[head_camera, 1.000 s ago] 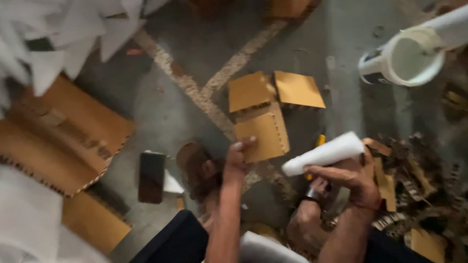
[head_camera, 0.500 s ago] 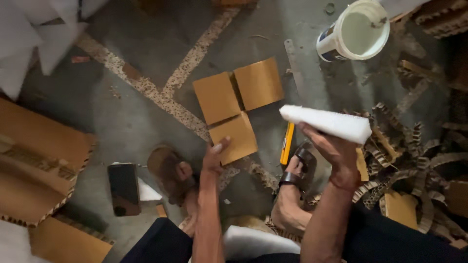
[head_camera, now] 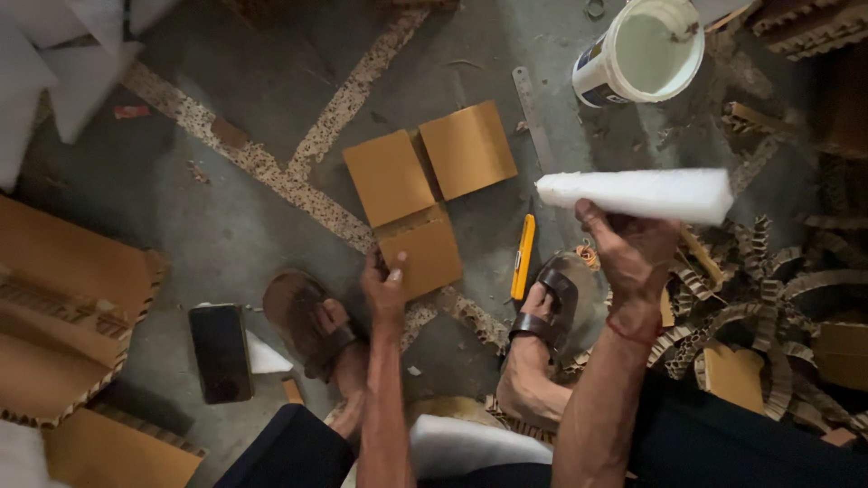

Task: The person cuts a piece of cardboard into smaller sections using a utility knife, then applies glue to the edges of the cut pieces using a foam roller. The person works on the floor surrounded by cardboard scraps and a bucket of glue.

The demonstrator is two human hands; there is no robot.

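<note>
My right hand (head_camera: 630, 248) grips a long white foam block (head_camera: 637, 193), held level above the floor at the right. My left hand (head_camera: 385, 286) reaches down and pinches the near edge of a small square cardboard piece (head_camera: 421, 256) lying on the grey floor. Two more cardboard squares (head_camera: 389, 176) (head_camera: 467, 148) lie just beyond it, touching one another. A yellow utility knife (head_camera: 523, 257) lies on the floor between my hands, beside my right sandalled foot (head_camera: 542, 316).
A white bucket (head_camera: 644, 54) stands at the top right, a metal ruler (head_camera: 533, 117) beside it. Honeycomb cardboard scraps (head_camera: 768, 298) pile at the right. A black phone (head_camera: 220, 351) lies at the left near large cardboard sheets (head_camera: 63, 307). White foam sheets (head_camera: 54, 63) sit top left.
My right hand has lifted the foam block up and to the right. My left hand stays on the cardboard square. The view has shifted, bringing the bucket further in.
</note>
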